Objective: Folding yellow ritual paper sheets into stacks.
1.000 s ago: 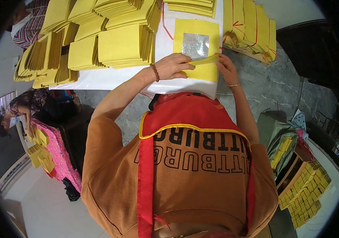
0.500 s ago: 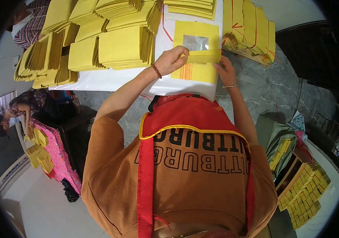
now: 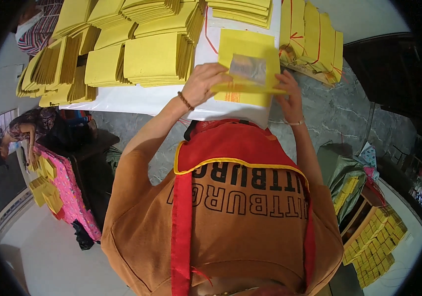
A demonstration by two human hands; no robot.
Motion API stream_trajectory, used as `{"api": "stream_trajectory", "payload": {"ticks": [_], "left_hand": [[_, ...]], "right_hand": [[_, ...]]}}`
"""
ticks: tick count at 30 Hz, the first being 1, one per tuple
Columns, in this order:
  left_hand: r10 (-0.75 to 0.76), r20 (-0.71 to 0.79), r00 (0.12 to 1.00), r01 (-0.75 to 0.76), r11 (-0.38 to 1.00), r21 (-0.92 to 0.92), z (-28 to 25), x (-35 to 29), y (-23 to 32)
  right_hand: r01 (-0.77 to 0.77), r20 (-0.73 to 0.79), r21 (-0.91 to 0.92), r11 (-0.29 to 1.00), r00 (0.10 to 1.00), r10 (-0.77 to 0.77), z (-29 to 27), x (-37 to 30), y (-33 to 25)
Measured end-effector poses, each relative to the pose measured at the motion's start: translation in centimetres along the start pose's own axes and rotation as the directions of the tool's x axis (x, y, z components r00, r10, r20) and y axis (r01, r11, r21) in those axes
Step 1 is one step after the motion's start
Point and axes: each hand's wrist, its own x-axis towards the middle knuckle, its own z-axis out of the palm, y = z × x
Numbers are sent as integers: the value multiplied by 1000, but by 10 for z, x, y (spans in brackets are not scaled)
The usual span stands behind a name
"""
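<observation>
In front of me on the table lies a yellow paper sheet [image 3: 250, 43] with a silvery, shiny rectangular patch [image 3: 248, 69] near its middle. My left hand [image 3: 205, 85], wearing a beaded bracelet, pinches the sheet's left side near its close edge. On the opposite side, my right hand [image 3: 289, 96] has that same edge between thumb and fingers. Between the hands the near edge looks lifted and a little blurred. Under it shows another yellow sheet with an orange printed mark [image 3: 232, 97].
Folded yellow paper stacks [image 3: 154, 56] crowd the table's left. Another pile [image 3: 240, 11] is at the far edge. Tied yellow bundles [image 3: 312, 42] stand right of the white-covered table [image 3: 137, 101]. A person [image 3: 38, 126] handles yellow paper at a pink-covered table [image 3: 73, 190].
Both hands have moved apart and slightly nearer to me. The narrow folded-up strip between them has opened down, and the silvery patch now sits tilted and lower.
</observation>
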Motion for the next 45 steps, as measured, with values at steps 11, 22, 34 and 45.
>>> {"api": "stream_trajectory", "payload": {"ticks": [11, 22, 34, 45], "left_hand": [[-231, 210, 950, 262, 956, -135, 12, -46, 18], [-739, 234, 632, 773, 620, -131, 32, -11, 9], [-754, 180, 632, 757, 650, 63, 35, 2, 9], [-718, 25, 695, 718, 692, -79, 22, 8, 15]], "right_hand": [[-401, 298, -51, 915, 868, 397, 30, -58, -21], [-718, 17, -70, 692, 693, 721, 50, -12, -22], [-753, -102, -79, 653, 658, 746, 61, -7, -17], [-763, -115, -188, 619, 643, 757, 66, -7, -10]]}}
